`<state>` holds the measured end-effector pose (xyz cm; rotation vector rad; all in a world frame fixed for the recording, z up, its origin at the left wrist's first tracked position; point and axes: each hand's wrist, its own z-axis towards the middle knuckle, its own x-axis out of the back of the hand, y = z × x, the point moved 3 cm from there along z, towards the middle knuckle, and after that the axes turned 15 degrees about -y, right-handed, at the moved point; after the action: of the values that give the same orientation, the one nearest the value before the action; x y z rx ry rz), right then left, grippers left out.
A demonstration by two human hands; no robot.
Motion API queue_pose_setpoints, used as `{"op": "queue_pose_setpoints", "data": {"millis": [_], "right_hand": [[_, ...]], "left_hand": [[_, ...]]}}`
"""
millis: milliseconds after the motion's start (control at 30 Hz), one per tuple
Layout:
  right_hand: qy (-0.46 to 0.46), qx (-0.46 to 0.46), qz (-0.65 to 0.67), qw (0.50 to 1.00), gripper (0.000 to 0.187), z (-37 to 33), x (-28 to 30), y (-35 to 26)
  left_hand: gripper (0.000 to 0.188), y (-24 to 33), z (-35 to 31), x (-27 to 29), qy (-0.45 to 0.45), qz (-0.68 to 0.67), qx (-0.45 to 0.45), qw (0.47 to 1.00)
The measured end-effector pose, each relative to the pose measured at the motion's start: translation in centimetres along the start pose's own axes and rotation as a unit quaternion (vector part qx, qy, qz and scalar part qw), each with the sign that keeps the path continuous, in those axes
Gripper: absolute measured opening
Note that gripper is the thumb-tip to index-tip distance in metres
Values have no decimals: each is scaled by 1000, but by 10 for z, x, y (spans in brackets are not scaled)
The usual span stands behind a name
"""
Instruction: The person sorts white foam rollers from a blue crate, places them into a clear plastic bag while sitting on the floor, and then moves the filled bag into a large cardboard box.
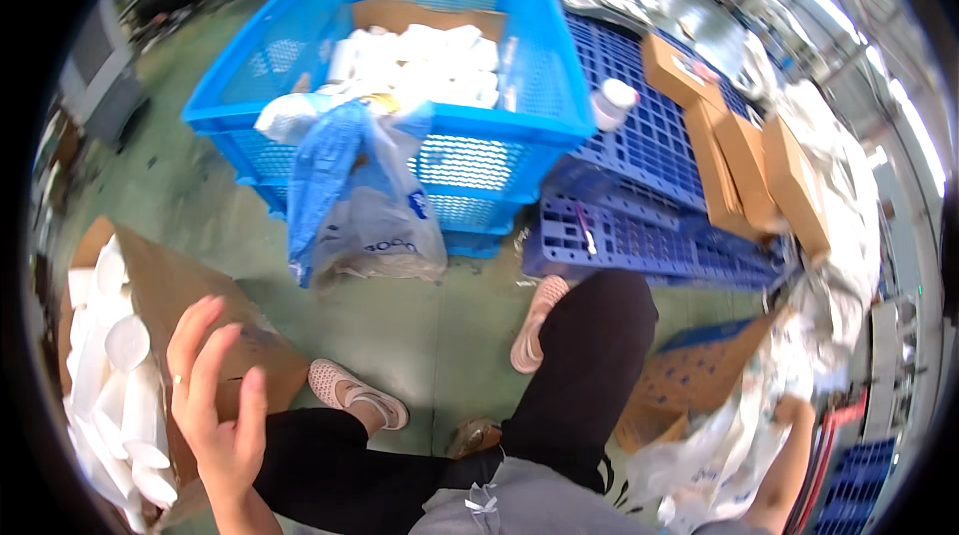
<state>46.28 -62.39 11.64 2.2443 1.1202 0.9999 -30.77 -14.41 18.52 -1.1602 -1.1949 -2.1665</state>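
Observation:
My left hand (215, 405) is raised with its fingers spread and nothing in it. It hovers beside a cardboard box (215, 300) on the left, filled with white plastic bottles (128, 343). On the right, my right hand (794, 411) reaches to a white plastic bag (734, 435) that lines another cardboard box (689, 375). Its fingers are hidden among the plastic, so its grip does not show. In front of me stands a blue plastic crate (390, 120) holding many white bottles (425, 60). Plastic bags (375, 210) hang over its near side.
Dark blue plastic pallets (639, 155) lie right of the crate, bearing a white bottle (613, 103) and brown cardboard pieces (739, 160). White sheeting (834, 175) drapes at the far right. My feet are on the green floor (450, 335) between the boxes.

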Motion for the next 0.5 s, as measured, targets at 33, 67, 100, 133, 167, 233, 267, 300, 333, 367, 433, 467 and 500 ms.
{"op": "queue_pose_setpoints", "data": {"millis": [33,67,100,133,167,233,267,300,333,367,433,467,500], "right_hand": [[-22,-23,111,993,30,-20,20,-23],[1,-49,127,991,36,-56,63,-50],[95,-91,100,986,48,-66,99,-55],[167,-63,87,980,52,-91,133,-48],[240,-64,71,966,48,-118,170,-50],[458,-47,6,888,31,-217,231,-104],[519,36,36,853,27,-271,249,-140],[576,115,104,803,28,-286,269,-171],[634,248,151,716,27,-306,290,-217],[628,369,159,667,23,-329,315,-269],[567,504,146,635,25,-360,345,-344],[589,538,94,595,29,-369,356,-370],[596,587,72,544,35,-377,370,-395]], "left_hand": [[32,9,17,3,7,15,-30,999],[32,14,30,11,21,21,-39,999],[31,17,44,16,31,25,-48,998],[30,19,64,18,39,17,-74,996],[28,19,83,18,55,10,-88,995],[24,16,123,11,82,-5,-122,989],[23,28,154,1,64,-11,-150,986],[23,35,179,-6,47,-9,-167,985],[23,39,201,-12,25,-1,-175,984],[19,33,220,-18,21,19,-168,985],[18,3,246,-16,-10,55,-138,989],[17,-10,265,-20,-28,64,-135,988],[15,-24,284,-26,-14,105,-144,984]]}}
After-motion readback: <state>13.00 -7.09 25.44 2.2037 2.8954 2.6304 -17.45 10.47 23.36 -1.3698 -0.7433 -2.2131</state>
